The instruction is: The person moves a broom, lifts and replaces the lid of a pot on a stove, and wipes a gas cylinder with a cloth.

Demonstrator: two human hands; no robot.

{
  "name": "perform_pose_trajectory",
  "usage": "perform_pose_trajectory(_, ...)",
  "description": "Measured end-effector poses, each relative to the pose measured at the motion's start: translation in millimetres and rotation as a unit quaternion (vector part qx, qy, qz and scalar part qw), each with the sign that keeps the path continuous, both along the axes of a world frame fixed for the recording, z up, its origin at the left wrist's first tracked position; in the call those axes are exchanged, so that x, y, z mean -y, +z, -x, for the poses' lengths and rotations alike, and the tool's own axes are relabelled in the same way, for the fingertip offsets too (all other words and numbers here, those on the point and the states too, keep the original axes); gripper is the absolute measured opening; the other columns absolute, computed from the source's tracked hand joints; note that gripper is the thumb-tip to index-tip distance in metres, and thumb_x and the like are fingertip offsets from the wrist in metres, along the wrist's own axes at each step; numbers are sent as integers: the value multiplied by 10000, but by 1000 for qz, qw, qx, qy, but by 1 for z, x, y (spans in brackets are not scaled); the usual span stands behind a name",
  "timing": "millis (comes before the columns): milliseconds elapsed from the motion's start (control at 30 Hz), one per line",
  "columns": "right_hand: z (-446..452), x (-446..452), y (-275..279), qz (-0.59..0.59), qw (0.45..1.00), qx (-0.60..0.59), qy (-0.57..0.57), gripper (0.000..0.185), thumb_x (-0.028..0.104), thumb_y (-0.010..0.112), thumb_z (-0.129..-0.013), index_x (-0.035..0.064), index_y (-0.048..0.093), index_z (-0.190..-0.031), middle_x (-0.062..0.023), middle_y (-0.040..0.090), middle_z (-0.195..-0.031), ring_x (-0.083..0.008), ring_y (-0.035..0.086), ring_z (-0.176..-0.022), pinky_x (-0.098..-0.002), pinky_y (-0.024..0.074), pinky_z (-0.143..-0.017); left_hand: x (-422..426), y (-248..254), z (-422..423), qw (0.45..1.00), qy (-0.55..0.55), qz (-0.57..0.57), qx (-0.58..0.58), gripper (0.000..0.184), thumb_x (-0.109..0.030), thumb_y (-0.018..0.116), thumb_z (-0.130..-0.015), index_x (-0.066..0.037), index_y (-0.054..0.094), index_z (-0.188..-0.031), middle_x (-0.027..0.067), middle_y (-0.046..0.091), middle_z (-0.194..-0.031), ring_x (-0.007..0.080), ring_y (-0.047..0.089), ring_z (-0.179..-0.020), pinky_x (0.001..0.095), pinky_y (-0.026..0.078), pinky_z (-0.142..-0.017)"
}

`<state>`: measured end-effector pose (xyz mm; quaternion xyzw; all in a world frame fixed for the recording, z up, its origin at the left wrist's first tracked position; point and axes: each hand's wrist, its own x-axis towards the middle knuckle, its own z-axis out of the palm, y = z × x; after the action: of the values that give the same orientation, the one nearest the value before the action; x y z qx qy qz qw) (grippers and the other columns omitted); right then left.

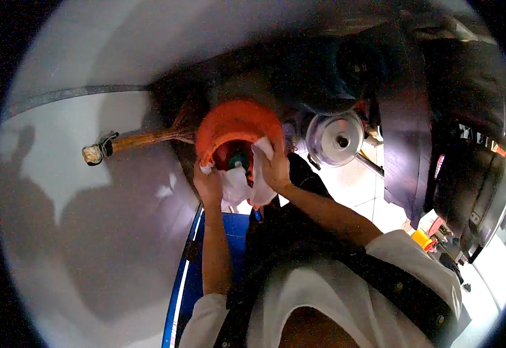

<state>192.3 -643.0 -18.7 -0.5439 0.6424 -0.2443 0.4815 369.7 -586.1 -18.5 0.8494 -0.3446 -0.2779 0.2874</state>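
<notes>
An orange round container [238,116], like a bucket, is tipped with its opening toward me. A thin white sheet [234,184] hangs at its near side; whether it is a plastic bag or a cloth I cannot tell. My left hand [208,185] is closed at the container's left rim, with a bit of the white material under its fingers. On the right rim, my right hand [275,171] grips another fold of that sheet. Something dark green [238,160] shows inside the container. Its bottom is in shadow.
A wooden handle bound at its end [128,141] juts out on the left, near the white wall. A shiny round metal object [335,140] stands to the right. Below my left forearm is a blue surface [234,229]. Dark panels and small items fill the far right.
</notes>
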Motion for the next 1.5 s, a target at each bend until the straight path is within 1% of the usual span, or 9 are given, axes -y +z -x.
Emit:
perform_pose_trajectory(67, 1, -13, -10, -96, 994, 19, -38, 488, 292, 610, -868, 86, 470, -1287, -241, 473, -1290, -423, 507, -1118, -478, 393, -959, -4, 7, 1, 999, 12, 0, -44, 412, -78, 588, -807, 45, 518, -1194, 263, 614, -1058, 386, 607, -975, 399, 471, -842)
perform_pose_trajectory(100, -3, -1, -9, -16, 999, -12, -35, 514, 315, 611, -860, 82, 466, -1294, -227, 550, -1202, -417, 589, -977, -479, 469, -847, 13, 14, -1, 996, -2, -93, -9, 406, -61, 574, -805, 48, 519, -1192, 264, 615, -1051, 382, 606, -983, 404, 469, -851)
perform_pose_trajectory(267, -19, 46, -18, 25, 995, -97, 21, 513, 386, 651, -829, -1, 507, -1133, -252, 612, -1038, -403, 604, -965, -433, 471, -798, 15, -96, -56, 974, -155, -22, 163, 316, -148, 571, -834, 34, 562, -1093, 262, 620, -990, 423, 597, -903, 441, 478, -770)
perform_pose_trajectory(533, -23, 103, -21, 1, 993, -91, 68, 530, 427, 615, -835, -14, 518, -1111, -261, 625, -1000, -424, 602, -949, -468, 461, -816, 59, -68, -33, 994, -4, -16, 110, 268, -206, 571, -864, 34, 592, -980, 278, 624, -921, 433, 604, -835, 448, 477, -709)
perform_pose_trajectory(733, 49, 47, 11, 35, 978, -89, 187, 342, 362, 540, -882, 252, 560, -1205, -134, 550, -1169, -359, 569, -1034, -456, 453, -904, -27, -29, 84, 973, 109, 156, -127, 339, -175, 477, -914, 1, 486, -1202, 116, 570, -1157, 217, 546, -1029, 314, 421, -954)
perform_pose_trajectory(933, 17, 72, -25, 42, 981, -81, 171, 550, 445, 629, -814, 37, 522, -1167, -220, 608, -1080, -395, 589, -993, -466, 463, -829, -41, -114, 18, 960, 157, 158, -169, 333, -221, 523, -889, -31, 507, -1161, 109, 619, -1035, 229, 580, -901, 337, 475, -811)
perform_pose_trajectory(1200, -3, 147, 3, -28, 992, -102, 67, 614, 504, 648, -781, 8, 564, -1133, -218, 626, -1060, -384, 613, -949, -443, 483, -815, 91, -41, -1, 995, -39, 67, 65, 331, -84, 537, -830, 47, 552, -1133, 250, 633, -990, 399, 618, -889, 428, 485, -788)
perform_pose_trajectory(1233, 3, 138, -9, -65, 994, -78, 47, 662, 525, 651, -772, -1, 549, -1160, -221, 626, -1063, -379, 611, -968, -421, 482, -830, 91, -41, 6, 997, 45, 64, 12, 258, -162, 606, -830, 1, 577, -1029, 167, 654, -923, 319, 627, -852, 416, 489, -760)
perform_pose_trajectory(1500, -4, -27, -12, -39, 998, -51, -27, 539, 247, 556, -904, 2, 310, -1318, -274, 576, -1094, -408, 594, -994, -439, 474, -818, 0, -14, -19, 998, -59, -4, -18, 428, -61, 561, -816, -11, 510, -1238, 235, 622, -1070, 360, 611, -1000, 408, 474, -859)
